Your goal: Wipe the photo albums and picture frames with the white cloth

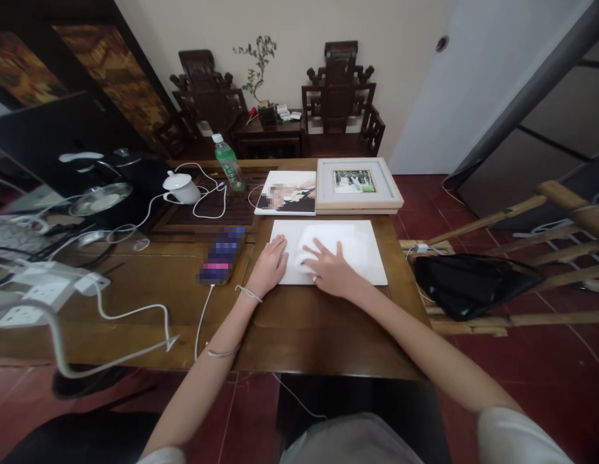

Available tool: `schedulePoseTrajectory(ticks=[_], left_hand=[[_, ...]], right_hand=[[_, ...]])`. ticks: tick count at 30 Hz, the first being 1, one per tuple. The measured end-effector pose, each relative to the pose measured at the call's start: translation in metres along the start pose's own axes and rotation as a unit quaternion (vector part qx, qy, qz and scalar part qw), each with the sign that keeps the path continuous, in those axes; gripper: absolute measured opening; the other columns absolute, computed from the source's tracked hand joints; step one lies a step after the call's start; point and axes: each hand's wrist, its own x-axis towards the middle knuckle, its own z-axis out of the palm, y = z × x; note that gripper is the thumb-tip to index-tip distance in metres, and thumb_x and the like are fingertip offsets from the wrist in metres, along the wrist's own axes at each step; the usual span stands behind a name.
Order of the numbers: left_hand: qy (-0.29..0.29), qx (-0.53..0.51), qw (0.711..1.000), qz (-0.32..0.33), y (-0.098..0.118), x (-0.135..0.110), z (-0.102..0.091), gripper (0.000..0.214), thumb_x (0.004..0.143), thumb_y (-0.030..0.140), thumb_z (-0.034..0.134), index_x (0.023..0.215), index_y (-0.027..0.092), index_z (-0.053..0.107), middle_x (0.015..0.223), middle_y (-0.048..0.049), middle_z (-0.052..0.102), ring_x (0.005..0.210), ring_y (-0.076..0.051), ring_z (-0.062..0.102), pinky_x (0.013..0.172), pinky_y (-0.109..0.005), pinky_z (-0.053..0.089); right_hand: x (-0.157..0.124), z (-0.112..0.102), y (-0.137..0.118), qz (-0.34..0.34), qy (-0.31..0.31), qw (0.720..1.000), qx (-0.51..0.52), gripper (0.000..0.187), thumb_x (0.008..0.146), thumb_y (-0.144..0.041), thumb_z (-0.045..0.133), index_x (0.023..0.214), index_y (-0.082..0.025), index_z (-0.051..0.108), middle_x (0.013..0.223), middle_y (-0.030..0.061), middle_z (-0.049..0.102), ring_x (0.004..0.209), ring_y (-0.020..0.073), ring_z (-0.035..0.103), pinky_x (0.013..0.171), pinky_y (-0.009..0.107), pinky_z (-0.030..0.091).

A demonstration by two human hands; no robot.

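A white rectangular board (374, 258) lies flat on the wooden table in front of me. My left hand (271, 263) rests on its left edge, fingers stretched out. On top of the board is a thin white sheet (323, 233), perhaps a tissue or cloth, hard to tell apart from the white surface. My right hand (334, 267) presses flat on this sheet with the fingers spread. Just behind the board lie a photo panel (299, 193) and a light wooden picture frame (393, 187) with a small picture inside, stacked on another frame.
Left of the board a phone (222, 254) is plugged into a cable. Farther back stand a green-labelled bottle (227, 164) and a white lidded cup (182, 188). A power strip (42, 293) and loose cables cover the left side. A black bag (468, 283) lies right of the table.
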Motion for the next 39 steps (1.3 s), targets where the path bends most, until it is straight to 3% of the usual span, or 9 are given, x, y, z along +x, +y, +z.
schedulePoseTrajectory(ticks=[4, 7, 14, 20, 24, 30, 34, 36, 39], left_hand=[[-0.002, -0.003, 1.0, -0.003, -0.001, 0.001, 0.001, 0.041, 0.092, 0.023, 0.039, 0.129, 0.009, 0.049, 0.14, -0.0194, 0.046, 0.135, -0.029, 0.037, 0.111, -0.05, 0.03], [-0.002, -0.008, 1.0, -0.008, -0.002, 0.001, 0.002, 0.04, 0.092, 0.022, 0.037, 0.128, 0.01, 0.049, 0.14, -0.0187, 0.046, 0.135, -0.028, 0.037, 0.111, -0.05, 0.03], [0.001, 0.001, 1.0, -0.003, 0.001, 0.0, 0.001, 0.041, 0.092, 0.018, 0.034, 0.129, 0.009, 0.048, 0.14, -0.0189, 0.046, 0.135, -0.027, 0.037, 0.111, -0.05, 0.03], [0.005, 0.005, 1.0, 0.001, 0.0, -0.001, 0.001, 0.041, 0.092, 0.019, 0.034, 0.129, 0.008, 0.048, 0.14, -0.0192, 0.046, 0.135, -0.027, 0.036, 0.112, -0.049, 0.03], [0.001, 0.003, 1.0, -0.001, -0.001, -0.001, 0.001, 0.041, 0.092, 0.019, 0.034, 0.129, 0.007, 0.049, 0.14, -0.0195, 0.046, 0.135, -0.027, 0.036, 0.112, -0.049, 0.029], [0.01, -0.02, 1.0, -0.006, -0.002, 0.0, 0.002, 0.04, 0.092, 0.021, 0.037, 0.128, 0.01, 0.051, 0.14, -0.0178, 0.047, 0.134, -0.027, 0.038, 0.111, -0.05, 0.03], [0.039, -0.102, 0.993, -0.054, 0.002, 0.002, -0.001, 0.043, 0.093, 0.026, 0.037, 0.132, 0.011, 0.047, 0.138, -0.0167, 0.05, 0.131, -0.025, 0.043, 0.112, -0.048, 0.03], [0.068, -0.179, 0.977, -0.09, 0.005, 0.003, -0.004, 0.047, 0.096, 0.033, 0.032, 0.138, 0.013, 0.04, 0.138, -0.0154, 0.05, 0.13, -0.023, 0.045, 0.111, -0.044, 0.032], [0.108, -0.265, 0.951, -0.118, 0.008, 0.005, -0.007, 0.052, 0.099, 0.042, 0.023, 0.143, 0.016, 0.032, 0.142, -0.0126, 0.046, 0.132, -0.019, 0.042, 0.112, -0.037, 0.032]], right_hand=[[0.035, 0.001, 0.026, 0.014, 0.025, 1.0, -0.012, 0.033, 0.092, -0.028, 0.042, 0.121, -0.023, 0.057, 0.148, 0.0067, 0.037, 0.141, 0.0329, 0.016, 0.099, 0.077, 0.015], [0.042, 0.008, 0.026, 0.023, 0.057, 0.997, -0.037, 0.032, 0.092, -0.025, 0.042, 0.119, -0.021, 0.059, 0.148, 0.0086, 0.038, 0.14, 0.0354, 0.015, 0.099, 0.078, 0.012], [-0.02, 0.023, -0.019, -0.041, 0.054, 0.997, -0.04, 0.03, 0.088, -0.02, 0.044, 0.111, -0.022, 0.065, 0.147, 0.0103, 0.038, 0.14, 0.0384, 0.014, 0.1, 0.077, 0.008], [-0.056, 0.01, -0.039, -0.07, 0.001, 0.998, 0.001, 0.028, 0.086, -0.02, 0.047, 0.108, -0.022, 0.065, 0.149, 0.0086, 0.036, 0.141, 0.0357, 0.013, 0.102, 0.075, 0.01], [-0.034, 0.002, -0.027, -0.054, -0.016, 0.998, 0.013, 0.033, 0.09, -0.023, 0.042, 0.116, -0.022, 0.061, 0.146, 0.0088, 0.041, 0.139, 0.0338, 0.02, 0.101, 0.074, 0.016], [0.024, 0.002, 0.009, 0.012, 0.028, 0.999, -0.017, 0.035, 0.094, -0.025, 0.036, 0.123, -0.023, 0.056, 0.147, 0.0086, 0.039, 0.14, 0.0333, 0.018, 0.101, 0.075, 0.015], [0.053, 0.006, 0.014, 0.058, 0.053, 0.996, -0.042, 0.036, 0.093, -0.024, 0.037, 0.124, -0.022, 0.055, 0.148, 0.0106, 0.037, 0.139, 0.0365, 0.017, 0.098, 0.077, 0.015], [0.056, 0.011, 0.007, 0.05, 0.058, 0.996, -0.052, 0.034, 0.092, -0.023, 0.039, 0.121, -0.022, 0.058, 0.148, 0.0102, 0.036, 0.139, 0.0375, 0.017, 0.099, 0.077, 0.013], [0.049, 0.018, -0.008, -0.026, 0.058, 0.997, -0.042, 0.031, 0.09, -0.022, 0.043, 0.115, -0.022, 0.062, 0.148, 0.0077, 0.038, 0.139, 0.0355, 0.019, 0.103, 0.073, 0.011]])
